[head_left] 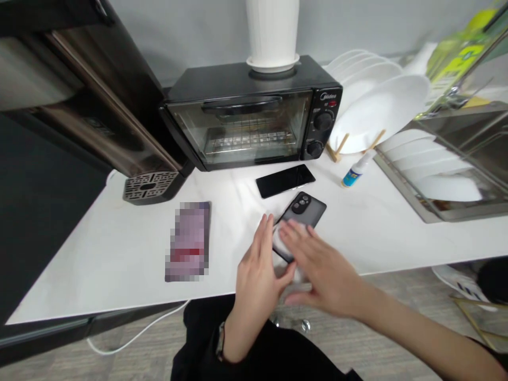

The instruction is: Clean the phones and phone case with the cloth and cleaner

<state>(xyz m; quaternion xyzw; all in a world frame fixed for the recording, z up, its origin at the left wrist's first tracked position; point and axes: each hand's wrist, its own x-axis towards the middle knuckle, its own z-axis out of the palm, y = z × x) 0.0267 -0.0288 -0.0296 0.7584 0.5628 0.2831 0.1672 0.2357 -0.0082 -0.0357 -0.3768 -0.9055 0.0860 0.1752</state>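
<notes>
A dark phone case with a camera cutout (311, 210) lies tilted near the counter's front edge. My left hand (260, 272) holds its lower left side between fingers and thumb. My right hand (321, 267) presses a white cloth or tissue (280, 241) onto the case's lower part, its fingers laid together over it. Just behind the case lies a black phone (286, 181), screen up. A phone with a blurred-out screen (188, 241) rests further left. The small spray bottle (357, 169) with a blue label stands to the right.
A black toaster oven (246, 127) stands at the back with a white pot (273, 32) on top. To its left is a dark dispenser (153, 186). White plates (377, 106) and a sink rack (432, 211) are at the right.
</notes>
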